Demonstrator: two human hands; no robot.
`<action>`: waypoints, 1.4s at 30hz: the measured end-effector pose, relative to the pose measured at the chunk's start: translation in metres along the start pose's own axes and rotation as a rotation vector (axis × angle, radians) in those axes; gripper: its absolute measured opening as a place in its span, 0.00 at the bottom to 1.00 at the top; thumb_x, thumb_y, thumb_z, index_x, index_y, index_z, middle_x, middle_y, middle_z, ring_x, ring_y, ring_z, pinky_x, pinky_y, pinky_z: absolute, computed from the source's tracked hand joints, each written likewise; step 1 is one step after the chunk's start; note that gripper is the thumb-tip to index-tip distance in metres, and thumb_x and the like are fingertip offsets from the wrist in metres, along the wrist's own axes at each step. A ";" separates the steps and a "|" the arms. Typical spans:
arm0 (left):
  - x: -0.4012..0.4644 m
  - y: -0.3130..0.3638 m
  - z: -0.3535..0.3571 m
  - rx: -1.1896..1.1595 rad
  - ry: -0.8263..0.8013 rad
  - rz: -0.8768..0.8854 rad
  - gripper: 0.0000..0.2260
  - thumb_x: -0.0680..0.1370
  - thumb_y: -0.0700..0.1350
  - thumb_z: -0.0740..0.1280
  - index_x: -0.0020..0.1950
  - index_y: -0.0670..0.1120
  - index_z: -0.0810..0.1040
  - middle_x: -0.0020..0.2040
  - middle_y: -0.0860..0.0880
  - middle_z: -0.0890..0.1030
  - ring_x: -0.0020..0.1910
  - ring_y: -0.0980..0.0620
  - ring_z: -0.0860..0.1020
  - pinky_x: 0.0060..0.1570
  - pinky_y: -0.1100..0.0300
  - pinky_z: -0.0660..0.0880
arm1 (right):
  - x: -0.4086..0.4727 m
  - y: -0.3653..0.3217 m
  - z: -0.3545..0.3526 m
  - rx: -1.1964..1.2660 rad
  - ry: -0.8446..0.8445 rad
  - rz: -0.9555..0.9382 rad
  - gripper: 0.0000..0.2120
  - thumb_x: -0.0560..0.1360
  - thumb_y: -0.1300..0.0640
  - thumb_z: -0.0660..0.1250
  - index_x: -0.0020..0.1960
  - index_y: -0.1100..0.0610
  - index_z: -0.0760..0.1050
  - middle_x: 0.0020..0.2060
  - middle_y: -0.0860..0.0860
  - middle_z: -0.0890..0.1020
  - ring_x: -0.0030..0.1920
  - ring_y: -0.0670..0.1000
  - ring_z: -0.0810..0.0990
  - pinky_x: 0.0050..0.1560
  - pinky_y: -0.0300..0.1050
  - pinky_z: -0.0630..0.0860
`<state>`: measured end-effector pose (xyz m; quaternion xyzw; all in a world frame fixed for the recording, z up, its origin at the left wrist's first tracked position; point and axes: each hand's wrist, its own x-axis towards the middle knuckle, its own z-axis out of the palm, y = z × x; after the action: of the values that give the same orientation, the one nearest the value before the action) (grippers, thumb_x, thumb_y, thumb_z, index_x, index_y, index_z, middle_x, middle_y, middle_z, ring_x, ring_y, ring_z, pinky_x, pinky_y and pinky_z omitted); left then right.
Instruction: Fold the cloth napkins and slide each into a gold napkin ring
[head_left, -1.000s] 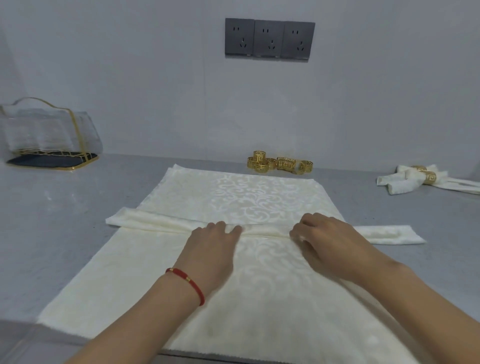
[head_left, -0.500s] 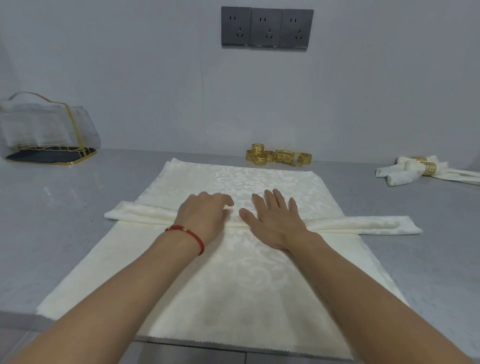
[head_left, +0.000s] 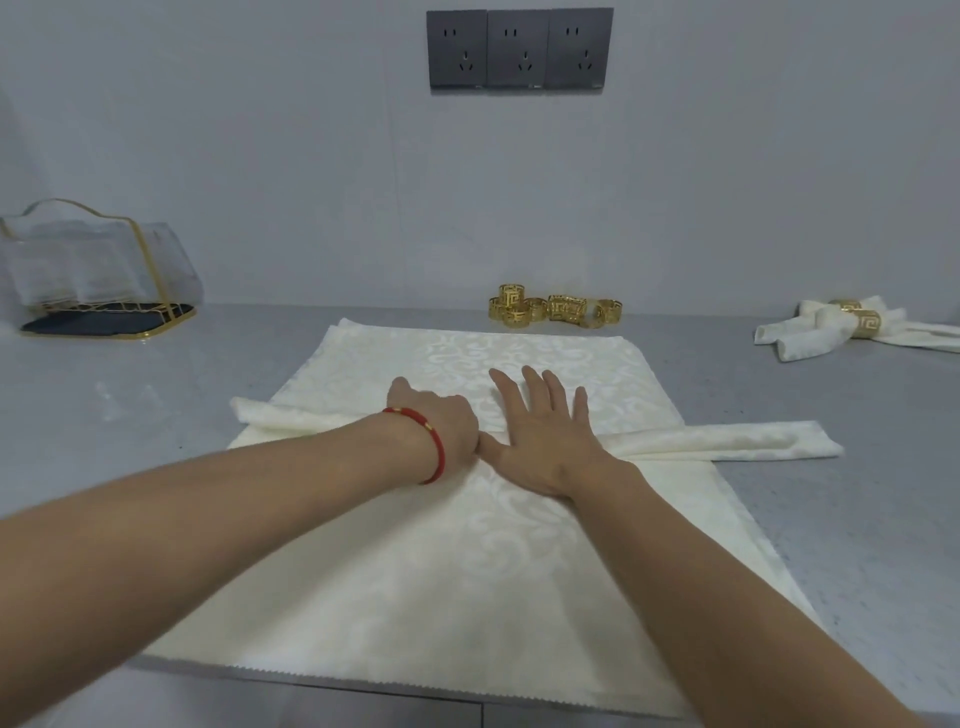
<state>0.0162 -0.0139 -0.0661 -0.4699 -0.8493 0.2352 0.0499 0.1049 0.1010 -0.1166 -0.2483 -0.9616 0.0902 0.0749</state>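
Napkin (head_left: 467, 571) flat mid-tabletop (head_left: 104, 415), folded band across it. Right hand (head_left: 545, 441) pressed flat on band, fingers spread, holding nothing. Left hand (head_left: 436, 421) curled on band; grip unclear. Rings (head_left: 556, 309) at 12 o'clock. Ringed napkins (head_left: 841, 327) at 2.

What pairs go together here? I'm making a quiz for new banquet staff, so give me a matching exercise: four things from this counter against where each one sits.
Things:
1. loose gold rings
2. finished napkins
3. clear holder
4. folded strip

Places:
A. far left of the counter
B. across the flat napkin, under both hands
C. by the wall, beyond the flat napkin
D. far right, already ringed

Pairs: 1-C, 2-D, 3-A, 4-B
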 end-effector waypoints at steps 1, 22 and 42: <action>-0.004 0.005 0.000 0.120 0.020 0.025 0.09 0.78 0.41 0.61 0.58 0.46 0.72 0.44 0.50 0.72 0.52 0.46 0.79 0.56 0.48 0.67 | -0.001 -0.001 0.000 -0.011 -0.001 0.003 0.39 0.79 0.29 0.49 0.82 0.43 0.36 0.83 0.54 0.40 0.81 0.58 0.34 0.77 0.68 0.34; 0.010 -0.068 -0.010 -0.925 -0.226 0.405 0.08 0.73 0.45 0.76 0.52 0.52 0.84 0.38 0.48 0.83 0.40 0.52 0.80 0.55 0.49 0.80 | 0.001 0.004 0.004 0.039 -0.019 -0.011 0.38 0.81 0.30 0.46 0.83 0.48 0.40 0.83 0.54 0.46 0.82 0.55 0.40 0.77 0.68 0.36; 0.026 -0.050 -0.006 -0.833 -0.193 0.425 0.19 0.76 0.62 0.68 0.43 0.46 0.80 0.34 0.50 0.77 0.32 0.53 0.74 0.41 0.59 0.74 | -0.025 0.083 -0.114 0.488 -0.226 -0.029 0.12 0.84 0.55 0.62 0.53 0.51 0.85 0.48 0.48 0.87 0.51 0.50 0.86 0.55 0.48 0.82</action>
<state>-0.0350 -0.0131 -0.0423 -0.5892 -0.7572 -0.0776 -0.2710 0.1865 0.1757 -0.0254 -0.1974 -0.9171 0.3453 0.0262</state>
